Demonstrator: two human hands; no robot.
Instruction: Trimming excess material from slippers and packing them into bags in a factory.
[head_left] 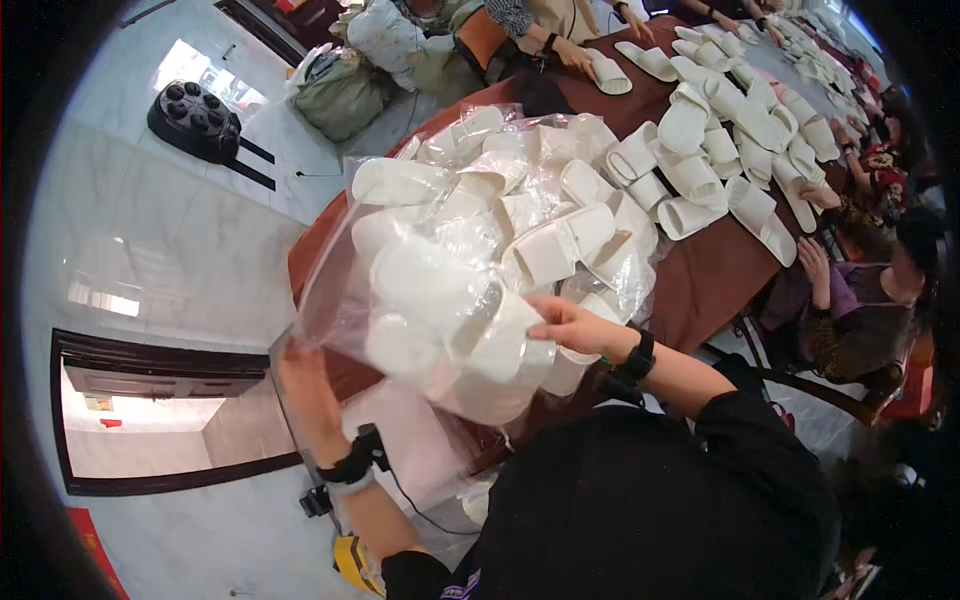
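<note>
A heap of white slippers (565, 245), many in clear plastic, lies on the table in front of me. My right hand (575, 326) is closed on a white slipper (505, 328) at the near side of the heap, thumb and fingers at its edge. At the left, my left hand (312, 392) is raised and smeared by motion. From it a clear plastic bag (325, 285) stretches taut toward the heap, partly covering the slippers; the fingertips on it are blurred. Below the bag hangs a pale, see-through sheet (405, 440).
A red-brown cloth (715, 290) covers the long table. More loose slippers (740, 120) spread across its far right, where other people's hands (815, 265) work along the edge. Full sacks (345, 95) stand on the floor at the far left, near a black padded seat (195, 120).
</note>
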